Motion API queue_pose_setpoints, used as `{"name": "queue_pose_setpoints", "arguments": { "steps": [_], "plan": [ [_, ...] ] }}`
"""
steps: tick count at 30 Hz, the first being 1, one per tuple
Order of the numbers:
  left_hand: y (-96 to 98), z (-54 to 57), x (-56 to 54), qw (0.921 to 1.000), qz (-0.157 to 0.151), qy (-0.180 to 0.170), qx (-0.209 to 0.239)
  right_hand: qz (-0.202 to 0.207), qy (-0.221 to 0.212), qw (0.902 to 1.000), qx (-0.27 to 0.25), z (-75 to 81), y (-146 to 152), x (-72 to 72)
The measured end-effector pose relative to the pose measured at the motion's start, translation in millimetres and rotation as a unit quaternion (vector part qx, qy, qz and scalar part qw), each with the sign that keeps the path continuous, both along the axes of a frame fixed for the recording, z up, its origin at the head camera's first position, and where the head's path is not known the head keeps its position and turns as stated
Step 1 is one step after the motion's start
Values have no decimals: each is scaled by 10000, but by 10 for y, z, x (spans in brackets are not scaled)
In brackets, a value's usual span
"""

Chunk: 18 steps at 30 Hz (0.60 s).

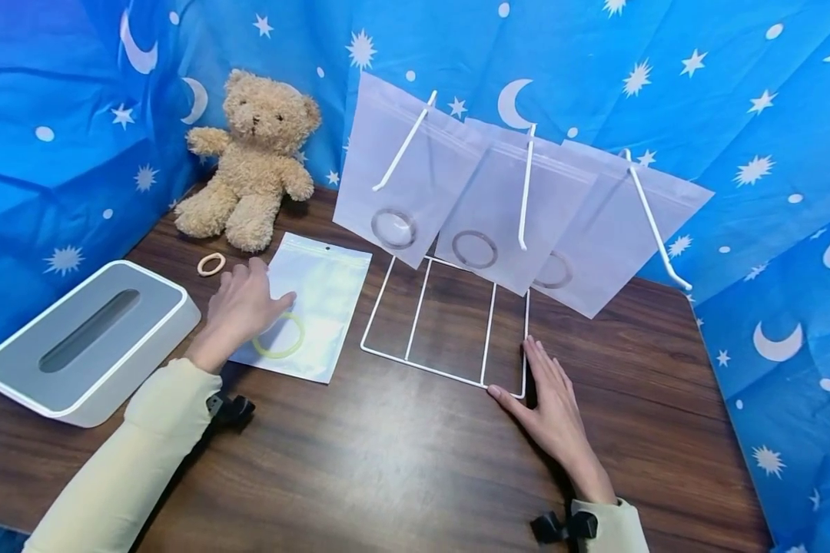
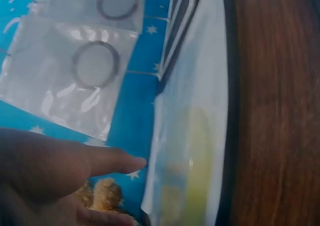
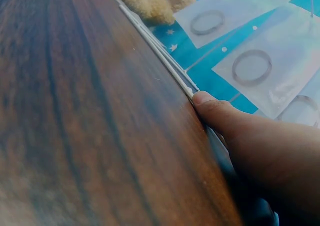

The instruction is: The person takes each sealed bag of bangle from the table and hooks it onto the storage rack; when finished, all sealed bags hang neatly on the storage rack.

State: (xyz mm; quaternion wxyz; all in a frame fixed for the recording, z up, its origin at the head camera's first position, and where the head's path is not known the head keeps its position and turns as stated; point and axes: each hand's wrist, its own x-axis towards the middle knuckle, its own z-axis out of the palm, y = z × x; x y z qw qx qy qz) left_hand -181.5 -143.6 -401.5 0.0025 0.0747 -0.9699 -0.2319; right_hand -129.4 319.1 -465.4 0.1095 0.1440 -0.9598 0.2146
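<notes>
My left hand [image 1: 244,301] is over the left part of a flat white zip pouch [image 1: 332,303] on the table, its fingers loosely bent and the thumb apart. Whether it touches the pouch is unclear. A yellow-green ring [image 1: 302,334] shows through the pouch. My right hand [image 1: 553,403] rests at the near right corner of a white wire rack [image 1: 418,307], its thumb on the front bar and fingers extended along the side. On the rack's prongs hang three translucent pouches [image 1: 519,192], each with a darker ring visible inside.
A pale, wood-coloured ring [image 1: 211,265] lies beyond my left hand. To the left stands a tissue box [image 1: 152,322] with a grey top. At the back left sits a teddy bear [image 1: 252,165]. Blue star-patterned cloth [image 1: 754,69] closes off the back and sides.
</notes>
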Motion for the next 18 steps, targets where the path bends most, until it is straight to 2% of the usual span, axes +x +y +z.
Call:
{"name": "queue_pose_setpoints", "arguments": {
  "steps": [6,10,14,18],
  "plan": [
    [2,-61,-122,9998,93,32,-175,10,-29,10000,-6,-1,-2,-4],
    [-10,-79,-164,9999,82,87,-9,-12,11,10000,-9,2,14,-4],
    [-35,-105,-176,9970,36,243,731,-12,7,10000,-17,11,31,5],
    [-127,-123,-130,9839,-195,758,1605,-2,-76,10000,-11,22,7,-3]
  ]
}}
